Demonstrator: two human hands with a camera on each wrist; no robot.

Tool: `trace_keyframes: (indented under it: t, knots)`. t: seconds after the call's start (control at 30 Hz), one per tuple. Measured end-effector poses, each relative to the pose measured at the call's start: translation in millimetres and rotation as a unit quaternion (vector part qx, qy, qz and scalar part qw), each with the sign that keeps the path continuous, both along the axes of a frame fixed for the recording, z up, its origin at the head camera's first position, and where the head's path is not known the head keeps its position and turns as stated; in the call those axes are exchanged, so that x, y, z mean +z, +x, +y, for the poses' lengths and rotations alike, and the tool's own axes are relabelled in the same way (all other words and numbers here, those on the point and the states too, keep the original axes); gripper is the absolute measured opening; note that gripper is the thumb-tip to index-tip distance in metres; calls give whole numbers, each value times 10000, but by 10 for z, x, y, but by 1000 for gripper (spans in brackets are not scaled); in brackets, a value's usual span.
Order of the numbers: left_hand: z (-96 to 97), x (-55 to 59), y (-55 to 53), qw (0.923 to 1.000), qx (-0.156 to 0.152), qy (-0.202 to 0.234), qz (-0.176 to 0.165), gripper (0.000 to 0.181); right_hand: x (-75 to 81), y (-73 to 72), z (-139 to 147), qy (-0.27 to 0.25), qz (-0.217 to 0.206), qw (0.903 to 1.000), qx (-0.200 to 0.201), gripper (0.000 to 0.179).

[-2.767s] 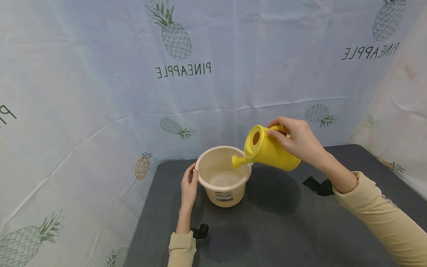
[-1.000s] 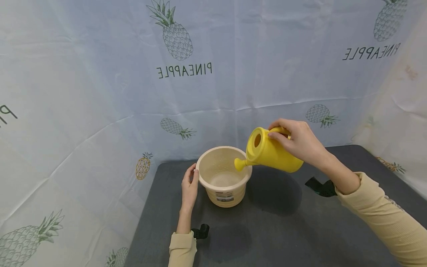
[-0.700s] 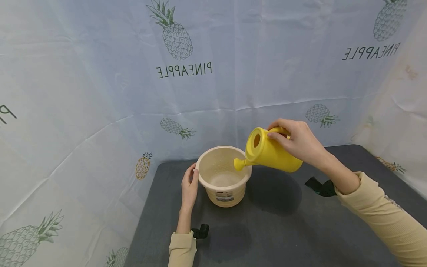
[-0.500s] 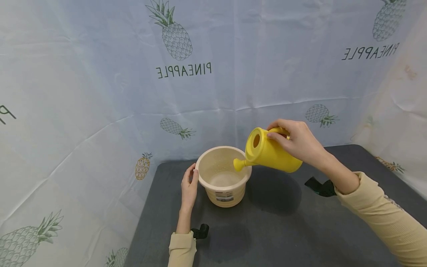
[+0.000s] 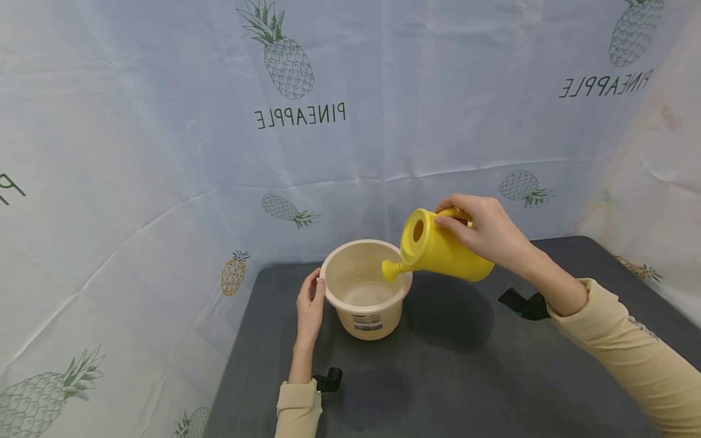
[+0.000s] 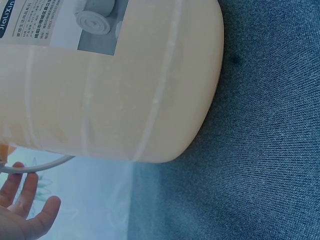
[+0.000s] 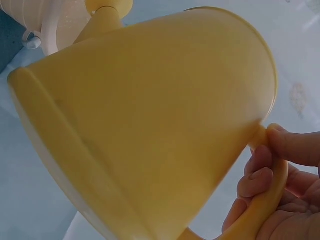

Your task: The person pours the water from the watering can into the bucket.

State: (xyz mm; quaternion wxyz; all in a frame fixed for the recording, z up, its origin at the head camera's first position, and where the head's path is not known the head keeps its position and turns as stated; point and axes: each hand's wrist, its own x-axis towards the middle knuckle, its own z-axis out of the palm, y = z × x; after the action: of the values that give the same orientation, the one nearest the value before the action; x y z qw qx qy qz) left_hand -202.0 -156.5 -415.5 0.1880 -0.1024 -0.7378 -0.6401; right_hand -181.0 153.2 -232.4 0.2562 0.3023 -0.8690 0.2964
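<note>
A cream plastic bucket [image 5: 364, 310] with a printed label stands on the dark table. My left hand [image 5: 310, 307] holds its left side at the rim; in the left wrist view, the fingers [image 6: 27, 192] are at the grey bail handle [image 6: 50, 164]. My right hand [image 5: 484, 228] grips the handle of a yellow watering can [image 5: 446, 249], fingers wrapped round it in the right wrist view. The can is tilted to the left, with its rose [image 5: 390, 270] over the bucket's right rim. Small droplets show on the bucket's inner wall.
The dark cloth-covered table [image 5: 438, 389] extends in front and to the right. A pale curtain [image 5: 350, 146] with pineapple prints hangs close behind and along both sides. Black wrist mounts [image 5: 328, 379] sit at both sleeves.
The watering can has come down slightly since the oldest frame, still tilted over the bucket. My left hand and the bucket stay in place.
</note>
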Motion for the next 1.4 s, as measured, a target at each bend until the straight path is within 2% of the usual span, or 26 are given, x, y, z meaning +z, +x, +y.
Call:
trace_keyframes:
  t: [1.4]
  knots:
    - [-4,13,-7,9999,110,-37,-78,38,34,-10,-77,243,-164,9995,78,9]
